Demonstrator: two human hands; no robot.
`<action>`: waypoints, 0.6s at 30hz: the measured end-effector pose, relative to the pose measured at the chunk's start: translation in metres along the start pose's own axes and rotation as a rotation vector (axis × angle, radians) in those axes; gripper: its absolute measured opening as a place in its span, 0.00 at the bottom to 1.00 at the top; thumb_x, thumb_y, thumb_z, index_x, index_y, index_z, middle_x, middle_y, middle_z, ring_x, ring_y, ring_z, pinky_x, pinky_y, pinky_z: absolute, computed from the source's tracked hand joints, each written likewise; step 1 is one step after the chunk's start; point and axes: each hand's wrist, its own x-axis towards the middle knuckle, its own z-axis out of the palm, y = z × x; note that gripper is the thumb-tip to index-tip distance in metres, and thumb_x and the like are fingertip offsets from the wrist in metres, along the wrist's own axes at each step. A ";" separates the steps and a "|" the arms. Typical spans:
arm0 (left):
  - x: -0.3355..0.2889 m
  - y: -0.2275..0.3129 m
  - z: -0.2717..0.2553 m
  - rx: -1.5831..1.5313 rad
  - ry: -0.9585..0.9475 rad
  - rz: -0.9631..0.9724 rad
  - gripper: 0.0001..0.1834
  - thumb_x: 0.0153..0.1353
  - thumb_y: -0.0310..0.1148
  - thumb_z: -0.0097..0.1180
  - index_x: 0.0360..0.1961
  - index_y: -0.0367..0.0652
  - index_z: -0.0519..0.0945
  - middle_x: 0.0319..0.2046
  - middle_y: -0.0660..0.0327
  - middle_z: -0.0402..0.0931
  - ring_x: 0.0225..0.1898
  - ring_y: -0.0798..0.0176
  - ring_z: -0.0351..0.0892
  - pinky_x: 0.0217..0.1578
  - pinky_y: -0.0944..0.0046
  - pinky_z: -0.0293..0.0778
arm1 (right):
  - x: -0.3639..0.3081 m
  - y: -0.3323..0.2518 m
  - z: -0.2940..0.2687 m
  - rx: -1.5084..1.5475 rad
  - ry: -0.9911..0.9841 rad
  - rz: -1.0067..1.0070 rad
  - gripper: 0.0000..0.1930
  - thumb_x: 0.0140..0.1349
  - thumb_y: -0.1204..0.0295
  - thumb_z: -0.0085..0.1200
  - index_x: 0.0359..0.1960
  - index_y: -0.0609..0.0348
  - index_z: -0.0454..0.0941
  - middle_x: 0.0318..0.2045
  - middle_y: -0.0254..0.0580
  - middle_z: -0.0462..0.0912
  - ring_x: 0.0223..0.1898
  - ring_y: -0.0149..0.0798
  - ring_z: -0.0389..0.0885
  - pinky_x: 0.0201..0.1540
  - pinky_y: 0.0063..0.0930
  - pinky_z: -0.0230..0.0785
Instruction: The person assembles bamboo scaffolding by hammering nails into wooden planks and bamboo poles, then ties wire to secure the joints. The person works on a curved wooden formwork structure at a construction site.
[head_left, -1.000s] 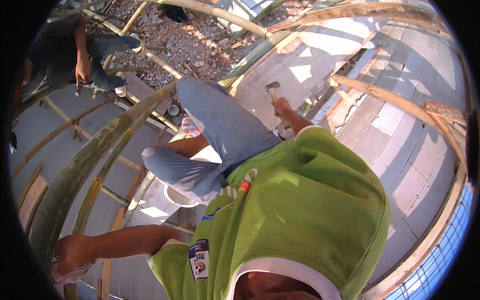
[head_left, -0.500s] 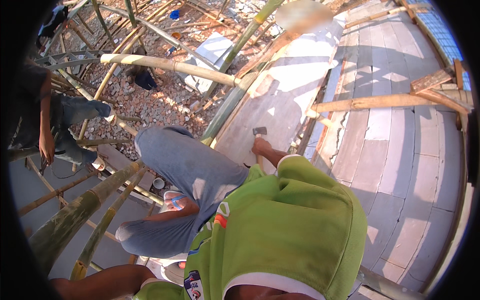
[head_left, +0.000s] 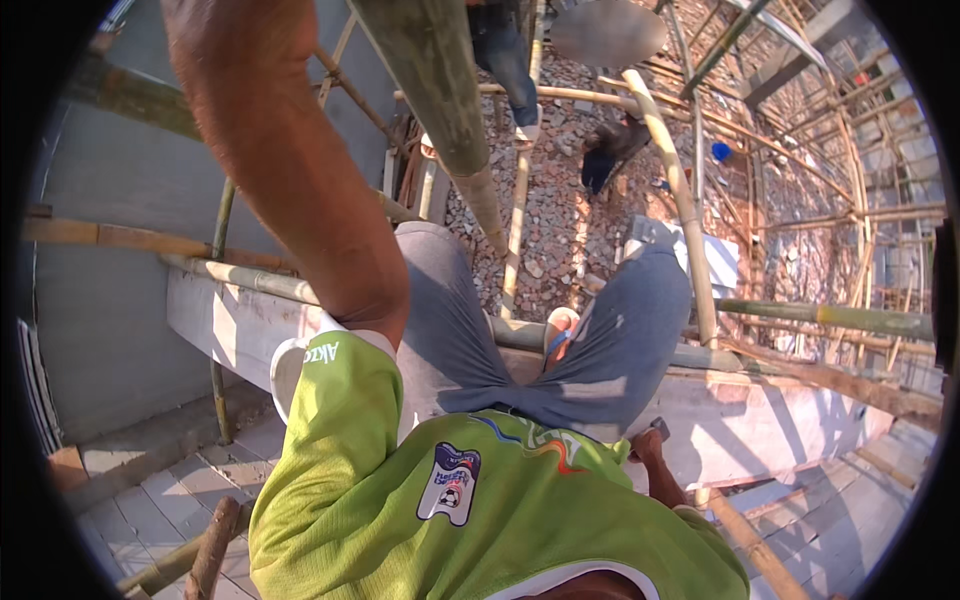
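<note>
My right hand [head_left: 647, 452] is beside my right hip, partly hidden by my shirt. It is closed on a hammer, whose dark head [head_left: 660, 428] shows just past the fingers; most of the handle is out of sight. My left forearm [head_left: 290, 170] is raised across the upper left, and the hand runs off beyond the top edge. Near that arm stands a thick green bamboo pole [head_left: 425, 80]; no contact between hand and pole shows. I sit on a pale plank [head_left: 730, 415] with my knees apart, one sandalled foot [head_left: 562, 330] resting below.
Brick rubble [head_left: 545, 235] covers the ground below. Bamboo poles [head_left: 675, 190] cross in front of me and at the right. Another person's leg [head_left: 505, 60] shows at the top. A grey wall [head_left: 110, 330] is at left, with pale blocks [head_left: 185, 495] behind the plank.
My view has swung left. My left arm has risen from the lower left to beyond the top edge. My right hand still holds the hammer, now mostly behind my shirt.
</note>
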 end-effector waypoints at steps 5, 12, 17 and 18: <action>-0.027 0.028 -0.010 -0.347 0.091 -0.144 0.37 0.56 0.51 0.65 0.55 0.31 0.70 0.44 0.47 0.74 0.47 0.54 0.75 0.49 0.55 0.72 | -0.051 -0.062 -0.074 -0.214 -0.310 0.123 0.17 0.64 0.61 0.55 0.35 0.68 0.79 0.26 0.52 0.86 0.21 0.40 0.86 0.20 0.30 0.78; -0.025 0.030 -0.001 -0.401 -0.029 -0.254 0.36 0.52 0.48 0.72 0.53 0.34 0.73 0.40 0.53 0.80 0.42 0.60 0.81 0.45 0.59 0.78 | -0.089 -0.272 -0.192 -0.636 -0.329 -0.185 0.16 0.68 0.60 0.49 0.37 0.58 0.85 0.31 0.40 0.88 0.25 0.31 0.84 0.25 0.24 0.73; -0.013 0.063 0.003 -0.441 -0.069 -0.289 0.35 0.52 0.45 0.72 0.53 0.35 0.72 0.38 0.53 0.81 0.41 0.61 0.83 0.43 0.60 0.79 | -0.176 -0.414 -0.264 -0.247 0.579 -1.199 0.13 0.64 0.70 0.49 0.42 0.69 0.76 0.32 0.59 0.83 0.34 0.50 0.85 0.39 0.38 0.77; -0.014 0.064 0.005 -0.489 -0.053 -0.281 0.34 0.52 0.45 0.72 0.53 0.34 0.72 0.38 0.54 0.81 0.40 0.61 0.83 0.43 0.60 0.79 | -0.202 -0.444 -0.270 -0.112 0.577 -1.188 0.14 0.64 0.68 0.51 0.43 0.68 0.77 0.33 0.59 0.83 0.37 0.51 0.85 0.43 0.39 0.75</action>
